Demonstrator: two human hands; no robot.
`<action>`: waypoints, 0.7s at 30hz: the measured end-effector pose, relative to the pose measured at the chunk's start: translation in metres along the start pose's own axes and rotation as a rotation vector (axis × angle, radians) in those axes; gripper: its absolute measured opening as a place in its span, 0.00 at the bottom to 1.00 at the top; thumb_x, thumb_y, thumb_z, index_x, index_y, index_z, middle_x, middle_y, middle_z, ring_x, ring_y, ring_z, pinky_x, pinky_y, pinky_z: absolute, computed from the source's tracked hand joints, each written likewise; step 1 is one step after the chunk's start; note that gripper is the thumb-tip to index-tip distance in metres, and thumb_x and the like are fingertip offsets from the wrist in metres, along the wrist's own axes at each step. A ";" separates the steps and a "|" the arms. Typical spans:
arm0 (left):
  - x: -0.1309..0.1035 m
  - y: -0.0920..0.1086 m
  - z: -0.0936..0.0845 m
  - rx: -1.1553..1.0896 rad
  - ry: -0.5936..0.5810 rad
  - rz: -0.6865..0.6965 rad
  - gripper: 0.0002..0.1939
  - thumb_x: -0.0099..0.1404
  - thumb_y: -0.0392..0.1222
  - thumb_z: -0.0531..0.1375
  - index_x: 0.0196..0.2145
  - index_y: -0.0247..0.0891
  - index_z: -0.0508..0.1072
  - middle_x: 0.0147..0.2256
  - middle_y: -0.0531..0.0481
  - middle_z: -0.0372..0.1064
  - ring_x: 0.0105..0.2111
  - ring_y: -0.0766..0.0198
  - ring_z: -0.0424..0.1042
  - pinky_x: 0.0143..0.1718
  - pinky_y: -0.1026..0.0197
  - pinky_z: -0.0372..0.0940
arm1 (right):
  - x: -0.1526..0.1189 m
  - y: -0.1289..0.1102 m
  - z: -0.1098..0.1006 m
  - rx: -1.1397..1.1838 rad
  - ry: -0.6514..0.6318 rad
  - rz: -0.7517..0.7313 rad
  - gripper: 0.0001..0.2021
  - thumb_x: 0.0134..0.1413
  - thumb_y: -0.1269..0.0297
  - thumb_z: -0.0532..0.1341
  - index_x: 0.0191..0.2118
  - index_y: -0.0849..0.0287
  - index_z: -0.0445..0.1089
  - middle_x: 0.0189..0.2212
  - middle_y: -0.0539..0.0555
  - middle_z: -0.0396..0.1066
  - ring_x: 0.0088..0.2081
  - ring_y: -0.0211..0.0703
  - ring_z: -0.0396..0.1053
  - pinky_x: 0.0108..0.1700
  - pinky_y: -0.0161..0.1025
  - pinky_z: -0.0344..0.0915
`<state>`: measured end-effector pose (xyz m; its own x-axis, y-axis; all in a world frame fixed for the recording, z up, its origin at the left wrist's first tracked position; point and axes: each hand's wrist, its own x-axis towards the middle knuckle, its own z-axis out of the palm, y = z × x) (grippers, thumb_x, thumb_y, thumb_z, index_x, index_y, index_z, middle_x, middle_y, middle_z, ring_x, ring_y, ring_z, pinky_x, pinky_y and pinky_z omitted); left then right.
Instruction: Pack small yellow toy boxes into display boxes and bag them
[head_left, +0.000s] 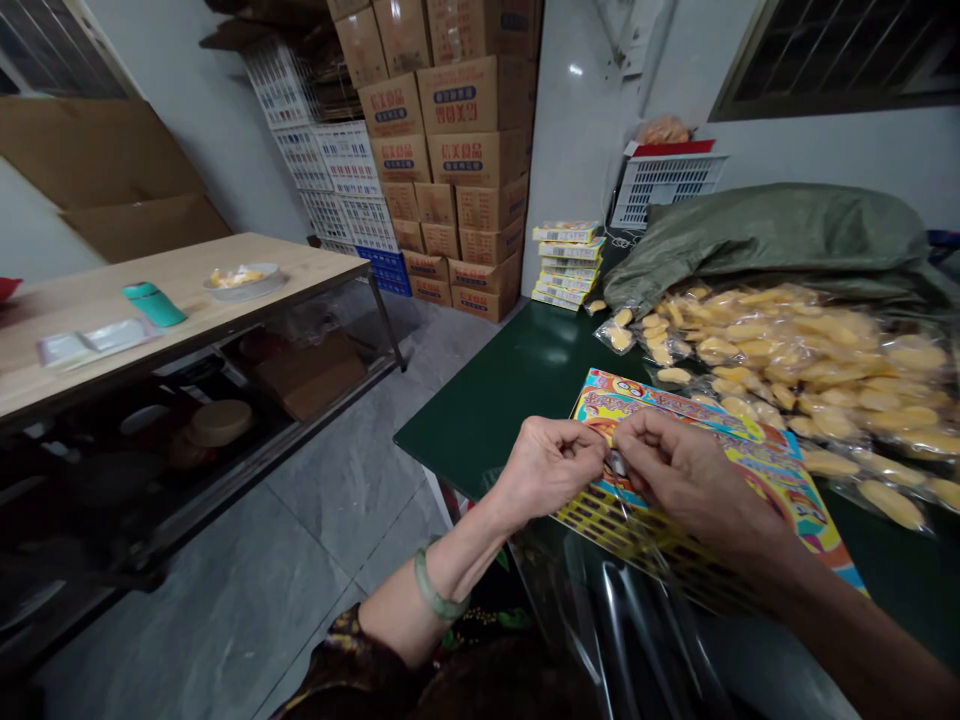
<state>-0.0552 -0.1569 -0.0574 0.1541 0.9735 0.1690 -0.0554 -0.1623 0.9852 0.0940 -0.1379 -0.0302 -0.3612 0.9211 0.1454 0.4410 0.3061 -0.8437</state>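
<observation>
My left hand (559,465), with a green bangle (436,585) on its wrist, is closed with thumb and fingertips pinched together. Right beside it my right hand (675,465) pinches too, the fingertips of both almost meeting. Between them they grip the top of a clear plastic bag (626,610), which hangs down over the table edge toward my lap. Under the hands lies a brightly printed flat cardboard box (787,485) in yellow, blue and red. Its near part, a yellow panel with dark slots (637,535), shows through the plastic.
Clear-wrapped yellow oval pieces (832,345) spill from a green sack (795,230) across the green table (487,400). A stack of small printed boxes (566,265) stands at its far corner. Left are a wooden table (315,265) with a teal bottle (155,303), and stacked cartons (472,160) behind.
</observation>
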 end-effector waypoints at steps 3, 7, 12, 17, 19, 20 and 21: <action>0.000 0.000 0.000 0.022 0.011 -0.006 0.08 0.51 0.37 0.54 0.21 0.30 0.68 0.19 0.52 0.61 0.20 0.73 0.57 0.21 0.68 0.49 | 0.000 0.001 -0.003 0.038 -0.072 0.043 0.12 0.52 0.55 0.54 0.24 0.57 0.61 0.16 0.47 0.60 0.17 0.33 0.54 0.18 0.33 0.51; 0.000 0.001 0.002 0.054 0.003 0.026 0.09 0.53 0.38 0.54 0.19 0.31 0.66 0.18 0.53 0.58 0.20 0.73 0.55 0.21 0.68 0.48 | -0.002 -0.002 -0.004 0.000 -0.040 -0.027 0.09 0.50 0.58 0.57 0.26 0.58 0.64 0.21 0.51 0.66 0.22 0.36 0.62 0.24 0.33 0.59; 0.000 0.001 0.005 0.187 0.003 0.103 0.11 0.56 0.38 0.53 0.18 0.32 0.64 0.18 0.54 0.55 0.20 0.73 0.52 0.22 0.67 0.46 | -0.005 -0.007 -0.005 -0.165 0.013 -0.089 0.09 0.50 0.61 0.54 0.24 0.57 0.64 0.20 0.52 0.68 0.22 0.38 0.64 0.25 0.34 0.59; 0.000 0.001 0.006 0.322 -0.006 0.202 0.12 0.56 0.36 0.53 0.17 0.33 0.60 0.17 0.56 0.51 0.20 0.74 0.48 0.22 0.67 0.45 | -0.008 -0.004 -0.007 -0.390 0.103 -0.163 0.10 0.50 0.63 0.52 0.22 0.58 0.63 0.16 0.50 0.64 0.19 0.36 0.58 0.24 0.35 0.51; 0.000 0.001 0.006 0.371 -0.011 0.236 0.11 0.56 0.34 0.52 0.16 0.33 0.60 0.17 0.56 0.52 0.20 0.74 0.49 0.22 0.67 0.46 | -0.009 -0.001 -0.007 -0.443 0.112 -0.183 0.10 0.50 0.64 0.51 0.21 0.57 0.61 0.16 0.50 0.63 0.19 0.36 0.56 0.24 0.35 0.48; 0.000 0.001 0.007 0.388 -0.012 0.251 0.11 0.55 0.33 0.52 0.16 0.33 0.60 0.17 0.56 0.53 0.20 0.74 0.49 0.22 0.67 0.46 | -0.009 0.000 -0.007 -0.460 0.108 -0.190 0.10 0.50 0.64 0.51 0.21 0.57 0.60 0.16 0.50 0.62 0.19 0.36 0.55 0.24 0.36 0.47; 0.001 0.001 0.007 0.400 -0.015 0.263 0.11 0.55 0.33 0.52 0.16 0.33 0.60 0.17 0.56 0.53 0.20 0.74 0.49 0.23 0.67 0.46 | -0.008 0.000 -0.007 -0.471 0.104 -0.195 0.10 0.49 0.64 0.51 0.20 0.57 0.59 0.15 0.49 0.61 0.19 0.35 0.54 0.24 0.36 0.46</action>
<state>-0.0482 -0.1577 -0.0558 0.2001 0.8890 0.4118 0.2895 -0.4552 0.8420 0.1033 -0.1437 -0.0280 -0.4007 0.8476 0.3478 0.7041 0.5278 -0.4751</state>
